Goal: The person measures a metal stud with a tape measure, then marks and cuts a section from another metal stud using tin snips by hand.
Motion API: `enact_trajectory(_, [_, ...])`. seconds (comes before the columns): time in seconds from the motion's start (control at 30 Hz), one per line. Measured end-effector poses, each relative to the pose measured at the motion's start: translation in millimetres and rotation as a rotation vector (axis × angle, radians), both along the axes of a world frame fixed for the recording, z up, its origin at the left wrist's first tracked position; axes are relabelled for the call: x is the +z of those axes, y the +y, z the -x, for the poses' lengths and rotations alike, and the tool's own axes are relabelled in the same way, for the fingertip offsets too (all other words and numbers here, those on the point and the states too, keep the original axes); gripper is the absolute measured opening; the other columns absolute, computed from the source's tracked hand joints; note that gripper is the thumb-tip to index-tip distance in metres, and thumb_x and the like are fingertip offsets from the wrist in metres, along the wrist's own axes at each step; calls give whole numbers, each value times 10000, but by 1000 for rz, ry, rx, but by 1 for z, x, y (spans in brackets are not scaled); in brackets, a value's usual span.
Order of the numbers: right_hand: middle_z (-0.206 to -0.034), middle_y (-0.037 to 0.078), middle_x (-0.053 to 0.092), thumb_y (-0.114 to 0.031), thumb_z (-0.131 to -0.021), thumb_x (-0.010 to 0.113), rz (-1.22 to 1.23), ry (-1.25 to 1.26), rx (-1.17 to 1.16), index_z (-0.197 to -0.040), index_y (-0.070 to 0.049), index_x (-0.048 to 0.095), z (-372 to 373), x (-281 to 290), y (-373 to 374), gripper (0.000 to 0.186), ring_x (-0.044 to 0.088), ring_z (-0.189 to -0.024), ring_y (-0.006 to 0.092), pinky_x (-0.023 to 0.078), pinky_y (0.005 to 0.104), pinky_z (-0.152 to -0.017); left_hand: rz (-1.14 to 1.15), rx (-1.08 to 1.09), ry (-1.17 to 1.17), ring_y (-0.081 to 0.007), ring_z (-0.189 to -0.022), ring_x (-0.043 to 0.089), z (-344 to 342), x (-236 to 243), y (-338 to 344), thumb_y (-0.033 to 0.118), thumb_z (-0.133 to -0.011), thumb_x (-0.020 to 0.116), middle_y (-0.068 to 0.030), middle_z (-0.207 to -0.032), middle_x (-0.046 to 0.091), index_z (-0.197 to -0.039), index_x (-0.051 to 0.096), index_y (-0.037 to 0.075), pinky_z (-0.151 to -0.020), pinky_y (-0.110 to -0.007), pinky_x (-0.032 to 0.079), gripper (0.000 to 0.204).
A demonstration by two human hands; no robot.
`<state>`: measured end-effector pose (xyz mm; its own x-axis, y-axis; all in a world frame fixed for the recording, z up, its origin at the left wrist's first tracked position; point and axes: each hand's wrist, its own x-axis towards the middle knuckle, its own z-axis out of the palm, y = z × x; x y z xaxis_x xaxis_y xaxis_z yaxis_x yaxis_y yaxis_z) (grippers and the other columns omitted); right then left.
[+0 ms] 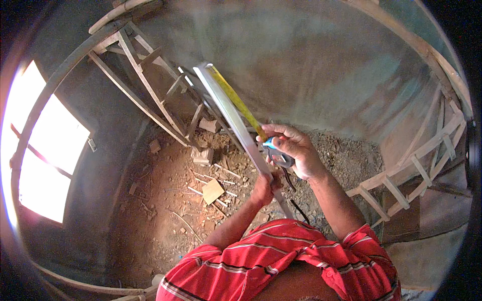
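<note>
My left hand is wrapped round a long, pale metal bar, which slants up and away to the left. In my right hand is a tape measure with a dark case and a blue part on top. Its yellow blade is pulled out and runs close beside the bar, its far end near the bar's top end. A black strap hangs below the tape's case. Part of my left hand's fingers is hidden behind the bar.
A wooden ladder leans at the left, and a second ladder is at the right. Rubble, wood scraps and a square wooden piece litter the floor. A bright window is in the left wall; blocks lie by the ladder's foot.
</note>
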<state>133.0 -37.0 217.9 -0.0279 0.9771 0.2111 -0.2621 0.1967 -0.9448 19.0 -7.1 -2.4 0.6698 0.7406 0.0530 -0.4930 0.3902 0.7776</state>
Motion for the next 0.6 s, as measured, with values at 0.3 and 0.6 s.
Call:
enact_trajectory(0.3, [-989,62,696,-234,-949,634,299,-162,0,-1178,-1,661,-26,-88,-43,328,632,-808,113,519,268,-713,372,194,-464,-90,-511,331,51,34,82,812,-785,528,68,-561,368,-1015,625,91,-634,-309,365,763])
enact_trajectory(0.6, [-1201,84,632,-261,-947,649,154,-176,-40,-1439,-29,462,-34,-80,-44,575,607,-994,121,510,270,-855,158,181,2,-97,-569,409,27,18,9,280,-924,703,36,-638,453,-1008,636,12,-645,-317,421,289])
